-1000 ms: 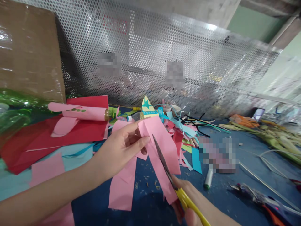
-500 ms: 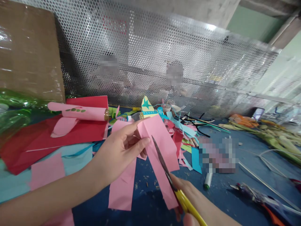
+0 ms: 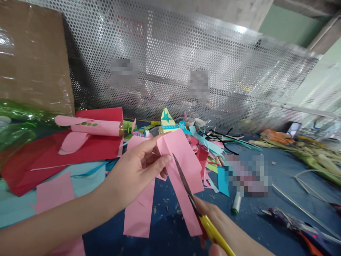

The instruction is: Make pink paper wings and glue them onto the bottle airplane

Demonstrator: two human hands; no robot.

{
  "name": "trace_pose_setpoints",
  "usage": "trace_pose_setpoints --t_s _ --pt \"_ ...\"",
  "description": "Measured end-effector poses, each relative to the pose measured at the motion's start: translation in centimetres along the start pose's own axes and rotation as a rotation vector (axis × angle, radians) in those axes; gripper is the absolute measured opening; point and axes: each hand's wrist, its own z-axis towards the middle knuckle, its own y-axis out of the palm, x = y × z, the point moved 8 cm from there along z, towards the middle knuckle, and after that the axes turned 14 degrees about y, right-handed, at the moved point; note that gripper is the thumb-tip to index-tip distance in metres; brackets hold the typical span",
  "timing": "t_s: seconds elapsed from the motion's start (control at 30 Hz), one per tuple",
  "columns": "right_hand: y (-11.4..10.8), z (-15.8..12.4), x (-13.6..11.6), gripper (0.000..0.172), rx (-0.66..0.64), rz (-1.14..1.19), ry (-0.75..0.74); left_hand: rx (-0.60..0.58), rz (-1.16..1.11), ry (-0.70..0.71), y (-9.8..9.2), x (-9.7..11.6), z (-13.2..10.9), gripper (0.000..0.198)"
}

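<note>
My left hand (image 3: 134, 170) pinches the top of a folded pink paper sheet (image 3: 186, 160), holding it up over the blue tabletop (image 3: 165, 238). My right hand (image 3: 221, 227) grips yellow-handled scissors (image 3: 197, 209) whose blades sit partway up the pink sheet, with the blade tip close to my left fingers. A long pink strip hangs down to the left of the blades.
Red paper (image 3: 53, 153), pale blue paper (image 3: 87, 177) and pink pieces (image 3: 53, 192) lie at left, with a pink rolled tube (image 3: 90, 126). A star-marked paper cone (image 3: 167, 122) and coloured scraps stand behind. A glue stick (image 3: 236, 203), green leaves (image 3: 314, 156) and a perforated metal screen (image 3: 186, 71) are nearby.
The scissors have crept slightly further along the cut and the pink sheet has shifted a little. My left hand keeps the same pinch.
</note>
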Motion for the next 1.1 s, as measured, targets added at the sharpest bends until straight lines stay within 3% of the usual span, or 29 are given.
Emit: trace_pose_setpoints --t_s 0.27,0.6,0.77,1.1 --pt "0.0 -0.2 -1.8 0.083 -0.115 0.142 0.019 -0.071 0.013 0.057 0.5 0.4 0.1 0.015" --pt "0.1 -0.1 -0.9 0.085 -0.122 0.137 0.02 -0.08 0.014 0.087 0.4 0.6 0.1 0.01" --pt "-0.1 -0.5 -1.1 0.08 -0.051 0.118 0.042 -0.068 0.02 0.091 0.3 0.6 0.0 0.007" --pt "0.5 -0.4 -0.2 0.074 -0.105 0.173 0.057 -0.052 0.036 0.072 0.2 0.4 -0.1 0.014"
